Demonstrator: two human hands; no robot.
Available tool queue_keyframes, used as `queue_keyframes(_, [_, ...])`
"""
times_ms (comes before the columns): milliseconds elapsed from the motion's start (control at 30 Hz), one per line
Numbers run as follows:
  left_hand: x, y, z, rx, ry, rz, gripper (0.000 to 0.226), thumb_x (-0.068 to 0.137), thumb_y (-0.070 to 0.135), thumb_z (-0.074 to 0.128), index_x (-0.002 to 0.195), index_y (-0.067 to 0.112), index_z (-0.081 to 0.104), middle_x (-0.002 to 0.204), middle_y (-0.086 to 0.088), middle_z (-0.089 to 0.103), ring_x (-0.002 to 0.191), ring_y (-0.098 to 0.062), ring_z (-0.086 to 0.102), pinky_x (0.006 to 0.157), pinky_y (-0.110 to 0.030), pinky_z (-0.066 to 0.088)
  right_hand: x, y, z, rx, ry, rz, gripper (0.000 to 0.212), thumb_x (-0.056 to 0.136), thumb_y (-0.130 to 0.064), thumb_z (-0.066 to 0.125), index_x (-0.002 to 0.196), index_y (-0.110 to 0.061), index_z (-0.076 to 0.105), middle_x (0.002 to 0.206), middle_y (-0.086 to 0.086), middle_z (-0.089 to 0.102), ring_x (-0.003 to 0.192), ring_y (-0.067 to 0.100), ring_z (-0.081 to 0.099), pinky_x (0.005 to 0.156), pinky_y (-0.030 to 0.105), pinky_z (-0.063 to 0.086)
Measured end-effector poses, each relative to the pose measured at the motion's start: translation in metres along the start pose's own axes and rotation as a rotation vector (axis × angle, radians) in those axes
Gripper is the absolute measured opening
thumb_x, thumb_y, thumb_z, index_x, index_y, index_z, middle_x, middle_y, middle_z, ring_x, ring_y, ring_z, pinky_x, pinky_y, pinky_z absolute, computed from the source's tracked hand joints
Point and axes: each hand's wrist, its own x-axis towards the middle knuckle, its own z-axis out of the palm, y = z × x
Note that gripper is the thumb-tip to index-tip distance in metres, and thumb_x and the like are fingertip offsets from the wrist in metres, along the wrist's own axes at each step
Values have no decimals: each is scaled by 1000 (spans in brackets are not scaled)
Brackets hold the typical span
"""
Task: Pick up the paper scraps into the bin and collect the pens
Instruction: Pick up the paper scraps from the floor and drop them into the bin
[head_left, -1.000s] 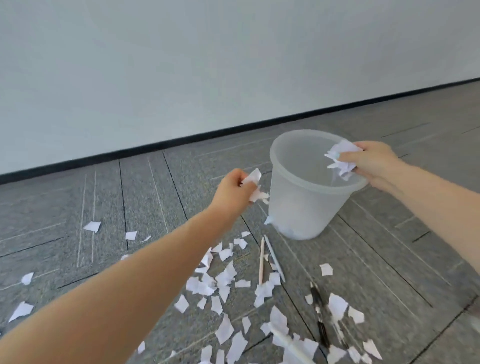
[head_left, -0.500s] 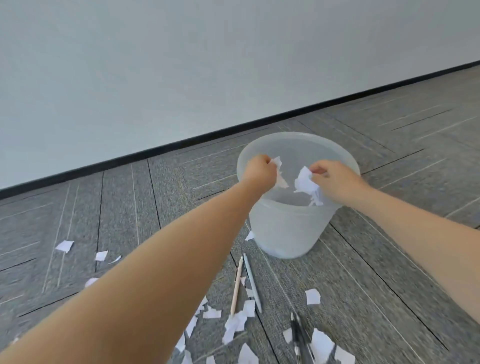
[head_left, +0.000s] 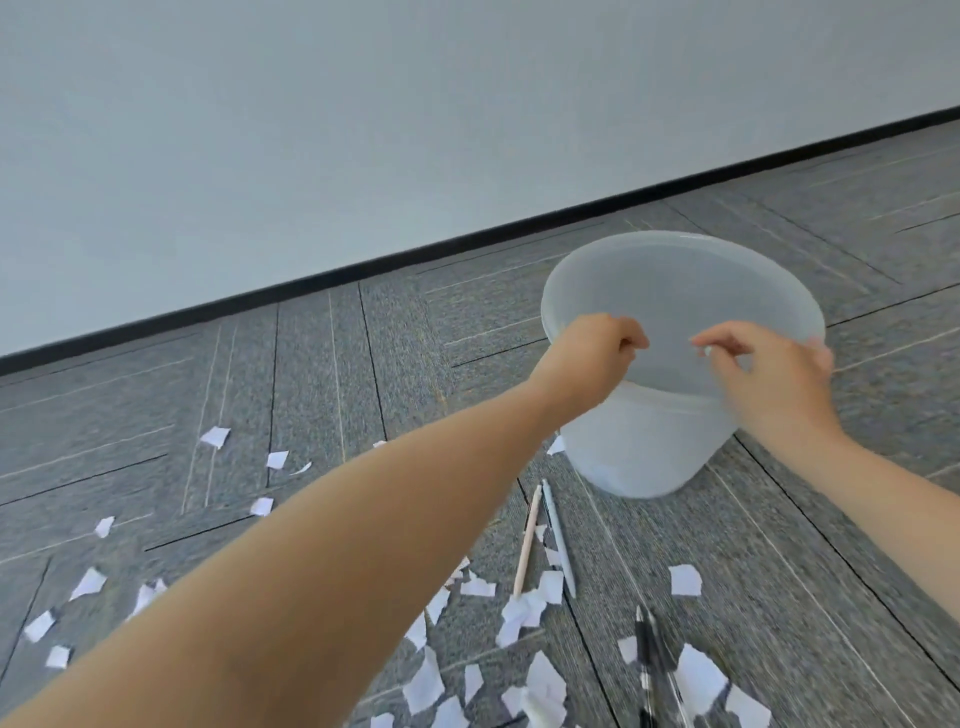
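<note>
A translucent white bin (head_left: 641, 460) stands on the grey carpet. Both my hands hover over its opening. My left hand (head_left: 597, 356) has its fingers curled under, and no paper shows in it. Over the bin's right side, my right hand (head_left: 769, 374) hangs with loosely spread fingers and holds no visible scraps. White paper scraps (head_left: 519, 618) lie scattered on the floor in front of the bin. A wooden pencil (head_left: 525, 540) and a pale blue pen (head_left: 558, 535) lie side by side near the bin's base. Black pens (head_left: 647, 670) lie lower right among scraps.
More scraps (head_left: 215, 436) are strewn across the carpet to the left, partly hidden by my left forearm. A pale wall with a black baseboard (head_left: 363, 270) runs behind the bin.
Both hands held crumpled scraps above the bin rim; now no scraps show in either hand. The fingers of my right hand have loosened, and the view has shifted left.
</note>
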Motion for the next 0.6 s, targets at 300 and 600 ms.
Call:
queue_keyframes(300, [-229, -145, -19, -86, -28, -358, 27, 94, 5, 42, 107, 11, 65, 108, -4, 64, 98, -20, 59, 85, -26, 45, -113, -90, 75, 246, -22, -338, 24, 84, -18, 44, 84, -15, 67, 100, -1, 53, 99, -2, 44, 103, 43, 18])
queue_keyframes(600, [-486, -316, -33, 194, -65, -990, 46, 93, 36, 48, 136, 24, 39, 148, -4, 31, 133, -24, 33, 109, -38, 27, -231, -176, 186, 1, -959, -544, 22, 93, -12, 47, 96, -29, 61, 125, -8, 44, 78, 11, 55, 69, 31, 45])
